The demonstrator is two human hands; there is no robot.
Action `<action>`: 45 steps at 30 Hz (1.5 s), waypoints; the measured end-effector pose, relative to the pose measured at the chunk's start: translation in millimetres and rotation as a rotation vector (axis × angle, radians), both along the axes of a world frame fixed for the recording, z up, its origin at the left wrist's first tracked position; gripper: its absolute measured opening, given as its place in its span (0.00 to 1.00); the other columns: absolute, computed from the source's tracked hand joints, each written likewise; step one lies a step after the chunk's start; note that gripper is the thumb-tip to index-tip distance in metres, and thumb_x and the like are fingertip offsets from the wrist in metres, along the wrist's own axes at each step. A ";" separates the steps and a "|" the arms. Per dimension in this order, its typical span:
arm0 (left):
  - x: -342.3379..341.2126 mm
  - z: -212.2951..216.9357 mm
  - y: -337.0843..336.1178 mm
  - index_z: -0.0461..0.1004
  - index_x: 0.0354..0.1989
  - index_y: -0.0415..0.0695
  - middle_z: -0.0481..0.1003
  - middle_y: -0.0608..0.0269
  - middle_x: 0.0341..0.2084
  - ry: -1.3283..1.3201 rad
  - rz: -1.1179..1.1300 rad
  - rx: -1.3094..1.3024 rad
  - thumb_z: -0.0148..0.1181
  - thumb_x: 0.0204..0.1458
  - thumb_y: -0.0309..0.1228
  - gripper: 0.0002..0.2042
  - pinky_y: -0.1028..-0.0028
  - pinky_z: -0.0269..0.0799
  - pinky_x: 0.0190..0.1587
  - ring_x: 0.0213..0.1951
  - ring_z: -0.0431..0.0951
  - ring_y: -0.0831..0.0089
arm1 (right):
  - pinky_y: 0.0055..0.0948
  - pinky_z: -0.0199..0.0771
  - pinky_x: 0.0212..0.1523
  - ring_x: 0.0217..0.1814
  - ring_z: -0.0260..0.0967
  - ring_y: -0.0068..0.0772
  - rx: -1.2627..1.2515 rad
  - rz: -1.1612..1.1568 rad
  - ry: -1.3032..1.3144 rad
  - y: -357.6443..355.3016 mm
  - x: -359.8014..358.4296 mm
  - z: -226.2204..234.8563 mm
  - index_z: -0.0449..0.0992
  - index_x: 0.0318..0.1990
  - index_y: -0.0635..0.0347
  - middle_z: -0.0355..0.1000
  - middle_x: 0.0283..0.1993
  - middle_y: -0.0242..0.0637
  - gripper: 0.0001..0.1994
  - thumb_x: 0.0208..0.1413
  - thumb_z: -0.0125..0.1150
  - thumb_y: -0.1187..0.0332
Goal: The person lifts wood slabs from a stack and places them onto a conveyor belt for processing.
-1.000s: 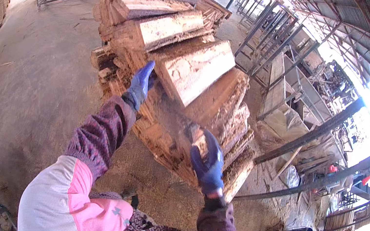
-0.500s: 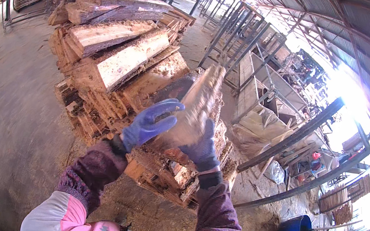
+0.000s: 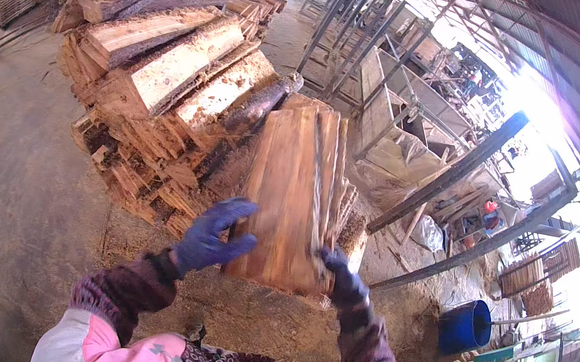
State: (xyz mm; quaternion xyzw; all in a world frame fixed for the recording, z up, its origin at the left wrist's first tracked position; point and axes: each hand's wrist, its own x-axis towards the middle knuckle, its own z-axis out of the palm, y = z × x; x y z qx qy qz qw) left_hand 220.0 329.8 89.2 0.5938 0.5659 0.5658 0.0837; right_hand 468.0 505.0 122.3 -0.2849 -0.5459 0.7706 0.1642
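Note:
A wide reddish-brown wooden slab point(image 3: 276, 194) lies at the near right end of the woodpile, its long side pointing away from me. Beside its right edge run narrower boards point(image 3: 329, 157). My left hand point(image 3: 212, 235), in a blue glove, is by the slab's near left edge with thumb and fingers apart. At the near right edge, my gloved right hand point(image 3: 346, 278) has its fingers curled against the wood; motion blurs them a little.
Rough, bark-edged slabs point(image 3: 186, 66) are piled to the left and beyond. Dark metal frames point(image 3: 362, 38) and a large bin point(image 3: 385, 81) stand at the far right. A slanted dark beam point(image 3: 454, 171) and a blue barrel point(image 3: 464, 326) are to the right.
The blurred, tilted piece of wood between my hands no longer stands up; a wide slab now lies flat there. My hands have moved nearer and farther apart.

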 end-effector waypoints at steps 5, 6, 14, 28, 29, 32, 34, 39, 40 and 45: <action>8.8 -49.0 5.1 0.70 0.57 0.46 0.73 0.63 0.51 -1.630 -0.596 -0.363 0.59 0.56 0.44 0.23 0.64 0.74 0.50 0.46 0.77 0.67 | 0.26 0.67 0.56 0.52 0.66 0.21 -0.077 -0.037 -0.079 -83.8 140.2 -95.7 0.64 0.60 0.66 0.71 0.50 0.33 0.22 0.59 0.57 0.76; 18.7 -58.1 11.0 0.70 0.56 0.46 0.73 0.65 0.49 -1.553 -0.503 -0.358 0.59 0.57 0.44 0.22 0.66 0.74 0.48 0.45 0.76 0.69 | 0.26 0.67 0.57 0.54 0.65 0.22 -0.068 0.022 -0.172 -107.2 130.4 -64.6 0.59 0.64 0.66 0.69 0.54 0.33 0.28 0.56 0.59 0.79; 234.9 -13.5 64.3 0.60 0.65 0.43 0.72 0.69 0.49 -1.132 -0.708 -0.447 0.61 0.53 0.29 0.30 0.74 0.71 0.49 0.47 0.73 0.75 | 0.30 0.65 0.59 0.58 0.63 0.28 0.053 -0.513 0.116 -187.4 239.6 -12.0 0.52 0.68 0.61 0.63 0.62 0.34 0.37 0.53 0.66 0.74; 595.9 106.6 20.9 0.56 0.67 0.39 0.59 0.57 0.65 -0.332 -1.921 -0.207 0.64 0.54 0.35 0.34 0.67 0.45 0.69 0.67 0.54 0.70 | 0.38 0.69 0.58 0.56 0.69 0.41 0.463 -1.666 0.282 -317.4 615.6 22.4 0.61 0.63 0.63 0.69 0.58 0.43 0.33 0.60 0.51 0.46; 595.5 88.0 28.3 0.56 0.67 0.39 0.59 0.57 0.65 -0.327 -1.852 -0.314 0.64 0.54 0.35 0.34 0.67 0.46 0.69 0.68 0.54 0.70 | 0.38 0.71 0.56 0.53 0.71 0.41 0.384 -1.689 0.205 -300.2 632.1 34.5 0.65 0.61 0.62 0.72 0.54 0.43 0.32 0.59 0.53 0.45; 586.4 55.4 40.4 0.57 0.66 0.39 0.60 0.58 0.65 -0.404 -1.718 -0.598 0.63 0.55 0.33 0.32 0.67 0.52 0.68 0.67 0.56 0.70 | 0.32 0.72 0.48 0.43 0.72 0.35 0.499 -1.820 -0.625 -277.2 766.0 -10.8 0.70 0.55 0.62 0.75 0.47 0.40 0.29 0.57 0.57 0.46; 551.4 18.3 54.9 0.60 0.65 0.40 0.63 0.57 0.63 -0.516 -1.567 -0.686 0.63 0.55 0.34 0.30 0.68 0.56 0.66 0.64 0.61 0.70 | 0.35 0.69 0.51 0.47 0.69 0.40 0.448 -1.528 -1.545 -263.1 855.7 -80.7 0.70 0.55 0.61 0.73 0.49 0.44 0.24 0.57 0.56 0.54; 355.6 -105.8 62.9 0.72 0.52 0.40 0.76 0.67 0.44 -0.548 -0.670 -0.982 0.61 0.55 0.37 0.19 0.70 0.72 0.46 0.43 0.75 0.75 | 0.40 0.64 0.59 0.58 0.63 0.43 0.814 -0.996 -1.865 -224.6 802.6 -46.2 0.65 0.61 0.62 0.67 0.55 0.47 0.21 0.61 0.49 0.67; 315.2 -133.4 63.6 0.73 0.51 0.40 0.76 0.66 0.43 -0.387 -0.554 -0.865 0.62 0.55 0.38 0.20 0.70 0.72 0.47 0.44 0.75 0.74 | 0.38 0.63 0.61 0.60 0.61 0.41 0.969 -1.219 -1.838 -206.5 772.2 -31.5 0.64 0.61 0.61 0.65 0.58 0.46 0.21 0.62 0.49 0.65; 159.1 -117.0 48.7 0.62 0.61 0.38 0.66 0.46 0.59 0.090 0.251 -0.484 0.65 0.48 0.48 0.37 0.63 0.61 0.63 0.62 0.65 0.55 | 0.33 0.60 0.65 0.69 0.54 0.31 1.533 -1.190 -0.872 -114.1 510.9 -14.3 0.63 0.63 0.62 0.57 0.67 0.40 0.24 0.64 0.50 0.59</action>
